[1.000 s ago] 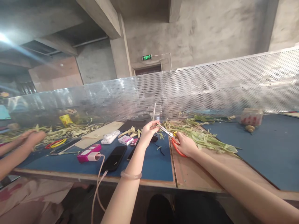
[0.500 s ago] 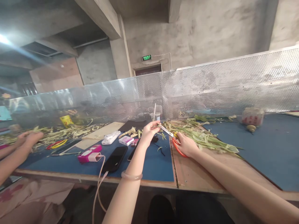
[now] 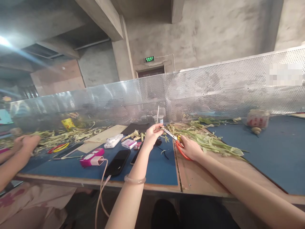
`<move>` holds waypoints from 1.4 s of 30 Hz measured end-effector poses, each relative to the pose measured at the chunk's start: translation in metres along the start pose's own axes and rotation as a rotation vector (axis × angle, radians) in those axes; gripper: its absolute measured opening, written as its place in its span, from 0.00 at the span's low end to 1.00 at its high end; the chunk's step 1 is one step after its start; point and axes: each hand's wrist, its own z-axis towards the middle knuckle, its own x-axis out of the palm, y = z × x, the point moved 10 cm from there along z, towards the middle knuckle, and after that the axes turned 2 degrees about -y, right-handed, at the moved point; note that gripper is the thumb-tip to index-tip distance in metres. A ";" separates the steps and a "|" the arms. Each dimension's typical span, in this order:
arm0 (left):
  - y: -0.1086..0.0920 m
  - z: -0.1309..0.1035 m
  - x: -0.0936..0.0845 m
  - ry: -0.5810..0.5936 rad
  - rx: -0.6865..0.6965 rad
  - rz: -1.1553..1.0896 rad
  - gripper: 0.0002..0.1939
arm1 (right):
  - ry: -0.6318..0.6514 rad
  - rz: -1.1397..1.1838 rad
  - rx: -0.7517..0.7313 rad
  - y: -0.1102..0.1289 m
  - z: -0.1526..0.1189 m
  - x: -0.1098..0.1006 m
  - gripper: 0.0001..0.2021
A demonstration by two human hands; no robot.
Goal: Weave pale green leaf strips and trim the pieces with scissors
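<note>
Carefully steer the scissors (image 3: 172, 135), gripped in right hand (image 3: 190, 148), clear of left hand (image 3: 152, 134) pinching a blurred bit (image 3: 162, 127) at their tips

Orange-and-yellow-handled silver metal scissors (image 3: 172, 135); long leafy stalks (image 3: 212, 140) are pale green; surface (image 3: 164, 173) blue and tan; perforated metal panel (image 3: 233, 87) silver-gray, dotted.

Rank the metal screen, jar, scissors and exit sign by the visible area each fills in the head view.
1. Metal screen
2. Jar
3. Scissors, partly covered by the right hand
4. Exit sign
</note>
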 end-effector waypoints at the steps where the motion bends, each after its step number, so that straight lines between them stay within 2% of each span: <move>1: 0.000 0.000 0.000 -0.002 0.004 0.002 0.18 | -0.001 -0.003 0.001 -0.001 0.000 0.000 0.18; 30: 0.007 0.002 -0.002 0.004 -0.004 -0.033 0.18 | 0.008 -0.020 0.072 -0.004 0.002 0.001 0.17; 42: 0.004 -0.001 0.000 0.012 -0.023 -0.015 0.17 | 0.043 -0.006 0.051 -0.003 0.000 0.003 0.18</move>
